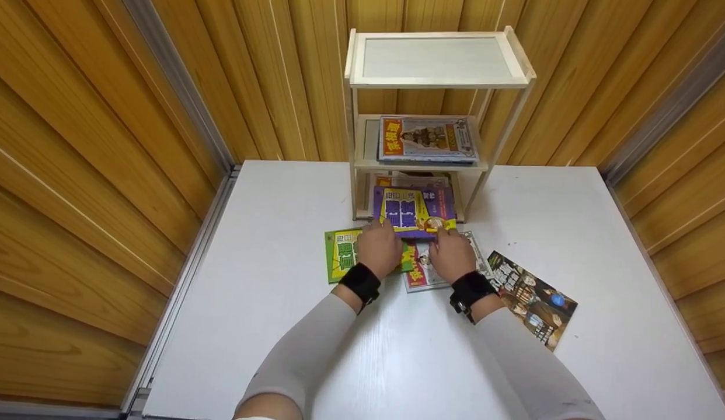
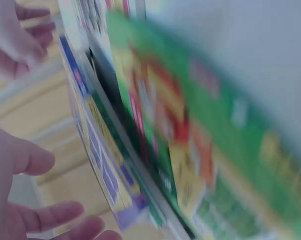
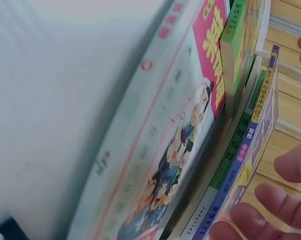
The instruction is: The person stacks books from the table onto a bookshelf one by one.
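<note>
A purple and yellow book (image 1: 406, 207) lies on top of a stack at the lowest level of a small rack, its front edge toward me. My left hand (image 1: 380, 249) is at the book's near left corner, my right hand (image 1: 454, 255) at its near right corner. Both wrist views show the fingers relaxed and spread around the purple book (image 3: 240, 167), not curled round it. Below the left hand is a green and yellow book (image 1: 339, 259). A pale comic book (image 1: 418, 277) with a red title block lies under the right hand.
The pale wooden rack (image 1: 435, 58) stands against slatted wooden walls. Its middle shelf bears a stack of comic books (image 1: 427, 140). A dark-covered book (image 1: 534, 306) lies askew on the white table (image 1: 257, 256), right of my right hand.
</note>
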Demonstrator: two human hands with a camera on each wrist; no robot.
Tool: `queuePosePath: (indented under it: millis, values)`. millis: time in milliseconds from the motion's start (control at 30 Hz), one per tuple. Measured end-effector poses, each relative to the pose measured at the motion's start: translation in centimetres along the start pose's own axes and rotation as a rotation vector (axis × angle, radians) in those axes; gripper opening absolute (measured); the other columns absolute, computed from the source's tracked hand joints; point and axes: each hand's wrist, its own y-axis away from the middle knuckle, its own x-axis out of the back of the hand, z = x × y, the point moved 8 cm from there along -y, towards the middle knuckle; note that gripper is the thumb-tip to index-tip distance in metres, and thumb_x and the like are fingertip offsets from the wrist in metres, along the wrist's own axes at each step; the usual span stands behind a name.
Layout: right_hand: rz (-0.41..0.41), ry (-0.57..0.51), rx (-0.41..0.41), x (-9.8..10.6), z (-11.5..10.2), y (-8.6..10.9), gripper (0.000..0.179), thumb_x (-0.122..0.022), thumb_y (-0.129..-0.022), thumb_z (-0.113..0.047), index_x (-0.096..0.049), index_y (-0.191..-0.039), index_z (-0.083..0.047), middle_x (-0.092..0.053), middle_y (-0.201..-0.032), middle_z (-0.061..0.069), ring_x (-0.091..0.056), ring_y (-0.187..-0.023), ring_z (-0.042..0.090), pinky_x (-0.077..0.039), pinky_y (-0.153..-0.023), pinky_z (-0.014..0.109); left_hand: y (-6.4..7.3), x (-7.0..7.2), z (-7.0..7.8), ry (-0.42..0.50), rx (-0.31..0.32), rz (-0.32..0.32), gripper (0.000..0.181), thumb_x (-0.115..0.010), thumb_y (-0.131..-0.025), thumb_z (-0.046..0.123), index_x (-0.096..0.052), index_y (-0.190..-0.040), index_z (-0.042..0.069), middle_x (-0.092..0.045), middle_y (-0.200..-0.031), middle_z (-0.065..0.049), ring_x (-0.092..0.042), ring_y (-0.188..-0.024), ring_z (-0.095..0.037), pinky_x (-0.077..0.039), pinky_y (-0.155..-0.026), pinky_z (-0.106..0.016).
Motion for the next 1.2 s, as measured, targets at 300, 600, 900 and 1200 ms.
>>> queuePosePath:
  millis: [300,600,900,1200]
  values:
    - [-0.017,-0.002,0.038,-1.0,-0.3,0.4,0.026,-0.072,-0.095,-0.015,-0.072,-0.108,0.007,-0.073,-0.100,0.028,-0.069,-0.093,0.050,-0.057,-0.080,0.060,1.7,-2.2,2.1,-0.014,-0.092,-0.025,0.040,-0.069,-0.100,0.042,-0.074,-0.113,0.004,-0.073,-0.099,-0.013,-0.073,-0.089,-0.030,-0.061,-0.068,-0.042]
    - [-0.073,0.012,0.036,-2.2,0.0,0.7,0.020,-0.071,-0.095,-0.014,-0.070,-0.100,0.005,-0.072,-0.098,0.027,-0.068,-0.096,0.049,-0.053,-0.090,0.059,1.5,-2.6,2.4,0.016,-0.128,-0.096,0.031,-0.068,-0.101,0.035,-0.075,-0.107,0.006,-0.075,-0.093,-0.009,-0.071,-0.085,-0.028,-0.059,-0.073,-0.043]
    - [-0.102,0.025,0.016,-2.9,0.3,0.2,0.037,-0.069,-0.096,-0.013,-0.067,-0.123,0.011,-0.072,-0.114,0.031,-0.068,-0.106,0.052,-0.051,-0.098,0.061,0.8,-3.7,2.5,0.055,-0.109,-0.225,0.034,-0.069,-0.101,0.036,-0.075,-0.115,0.006,-0.074,-0.107,-0.010,-0.069,-0.101,-0.029,-0.059,-0.087,-0.048]
    - [-0.105,0.028,0.027,-2.9,0.2,-1.4,0.048,-0.070,-0.096,-0.015,-0.061,-0.133,0.013,-0.067,-0.127,0.033,-0.065,-0.112,0.054,-0.050,-0.101,0.061,-1.5,-4.0,2.5,-0.005,-0.150,-0.216,0.035,-0.066,-0.101,0.038,-0.075,-0.115,0.008,-0.075,-0.114,-0.014,-0.070,-0.108,-0.034,-0.060,-0.087,-0.056]
